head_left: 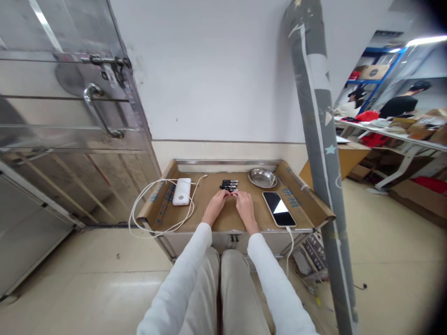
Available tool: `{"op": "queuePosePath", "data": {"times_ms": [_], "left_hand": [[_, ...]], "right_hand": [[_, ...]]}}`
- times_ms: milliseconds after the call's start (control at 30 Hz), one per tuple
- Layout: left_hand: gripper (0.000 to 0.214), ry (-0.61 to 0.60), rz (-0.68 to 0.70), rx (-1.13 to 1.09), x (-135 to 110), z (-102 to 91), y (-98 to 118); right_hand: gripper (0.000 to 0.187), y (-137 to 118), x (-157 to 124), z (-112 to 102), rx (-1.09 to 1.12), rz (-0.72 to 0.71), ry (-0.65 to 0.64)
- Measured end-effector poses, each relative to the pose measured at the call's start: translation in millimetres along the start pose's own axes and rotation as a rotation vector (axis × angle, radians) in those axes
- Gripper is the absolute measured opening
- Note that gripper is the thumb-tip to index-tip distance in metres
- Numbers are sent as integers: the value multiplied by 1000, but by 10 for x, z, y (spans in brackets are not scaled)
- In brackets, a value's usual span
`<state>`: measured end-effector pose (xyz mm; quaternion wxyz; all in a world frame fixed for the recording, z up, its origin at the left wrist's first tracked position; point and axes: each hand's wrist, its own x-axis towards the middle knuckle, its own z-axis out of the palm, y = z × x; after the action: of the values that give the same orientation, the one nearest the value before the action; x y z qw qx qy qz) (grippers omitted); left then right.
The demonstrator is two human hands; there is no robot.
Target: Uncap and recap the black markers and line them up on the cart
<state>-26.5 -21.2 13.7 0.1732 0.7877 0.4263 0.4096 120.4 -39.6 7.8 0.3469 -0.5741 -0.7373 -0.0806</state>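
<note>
- Hands (left hand (pixel 218 199), right hand (pixel 243 204)) nearly meet, fingertips drawn narrow; cannot tell what they hold.
- Black pens (pixel 229 184) lie just beyond, on bench (pixel 226 219).

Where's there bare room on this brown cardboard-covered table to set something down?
Between the white looped cable and the left hand; a narrower strip lies between the right hand and the pale-edged dark phone. It's crowded where both hands meet near the slim black pens, and between the phone and the round silver metal bowl.
</note>
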Motion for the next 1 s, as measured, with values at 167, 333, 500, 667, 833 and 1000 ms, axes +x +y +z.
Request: {"op": "queuePosePath", "data": {"times_ms": [167,333,500,667,833,1000], "left_hand": [[11,19,-5,-99,-5,16,-31],[13,-14,11,-129,-9,42,-66],[28,4,22,82,14,48,-69],[29,-80,70,276,28,31,-52],[18,-152,65,395,20,51,-74],[17,-97,40,451,26,75,-110]], "right_hand": [[29,11,7,8,134,-38,-17],[27,15,11,10,84,-42,-68],[26,2,1,-6,-33,3,-39],[30,7,1,-9,-78,53,1],[31,35,3,2,-119,138,42],[31,48,-2,-8,-121,213,63]]}}
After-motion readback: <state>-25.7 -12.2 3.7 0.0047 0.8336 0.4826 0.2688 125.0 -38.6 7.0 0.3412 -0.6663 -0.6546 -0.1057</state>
